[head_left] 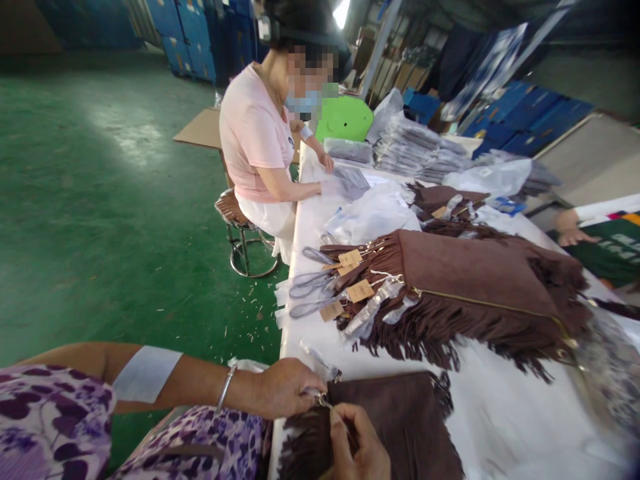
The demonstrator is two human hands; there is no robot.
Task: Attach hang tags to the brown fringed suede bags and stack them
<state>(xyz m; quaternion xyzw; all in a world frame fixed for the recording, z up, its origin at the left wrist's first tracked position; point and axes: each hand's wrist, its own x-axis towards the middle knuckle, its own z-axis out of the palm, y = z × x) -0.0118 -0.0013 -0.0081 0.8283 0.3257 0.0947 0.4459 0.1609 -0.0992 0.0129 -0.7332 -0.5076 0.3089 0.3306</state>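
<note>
A dark brown fringed bag [400,413] lies flat on the table's near edge. My left hand [287,388] is closed, thumb and fingers pinching a small metal clasp [321,400] at the bag's upper left corner. Close beside it, my right hand [361,445] is closed in a pinch against the clasp. What its fingertips hold is too small to make out. A plastic-wrapped piece [320,360] sticks up from the same corner, behind my left hand.
A pile of brown fringed bags [480,273] with cardboard tags [360,291] and wrapped straps [313,285] lies ahead. Beyond are clear plastic bags [373,213] and stacked grey packets [410,147]. A co-worker [260,133] sits at the table's left edge; another person's hand [570,228] shows at right.
</note>
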